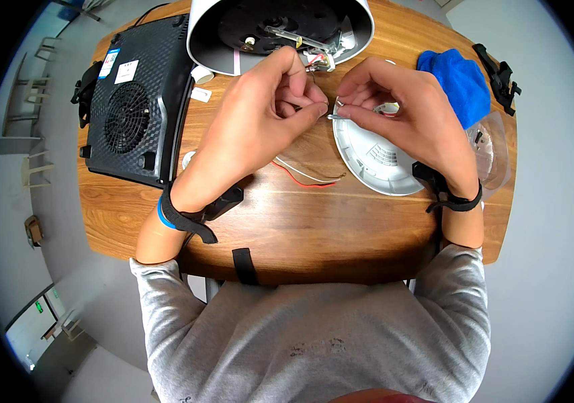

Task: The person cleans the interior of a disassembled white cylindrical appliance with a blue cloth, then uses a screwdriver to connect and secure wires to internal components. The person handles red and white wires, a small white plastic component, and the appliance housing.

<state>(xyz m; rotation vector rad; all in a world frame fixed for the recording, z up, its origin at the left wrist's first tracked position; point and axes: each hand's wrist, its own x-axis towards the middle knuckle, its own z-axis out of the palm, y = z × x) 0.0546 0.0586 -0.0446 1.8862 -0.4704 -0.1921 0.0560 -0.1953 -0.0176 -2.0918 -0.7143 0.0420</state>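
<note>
Grey shirt cloth (314,329) is seen nearest, before the counter (293,232). Red and white wires (317,185) are laid on the wood. Beyond them, the left grip (260,107) is closed at the fingertips; whether anything is held cannot be told. By the right grip (404,97), pinched closed, a small silvery piece (334,117) is held beside those fingertips, near a white round cover (381,176). Farther, a white housing (209,40) is seen.

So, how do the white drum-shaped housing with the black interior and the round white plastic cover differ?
The housing is deep; the cover is shallow. A black plate sits inside the housing; the cover shows a ribbed white inside with a vent patch. The picture's top edge crops the housing; the right hand partly hides the cover. Both are white and rounded.
</note>
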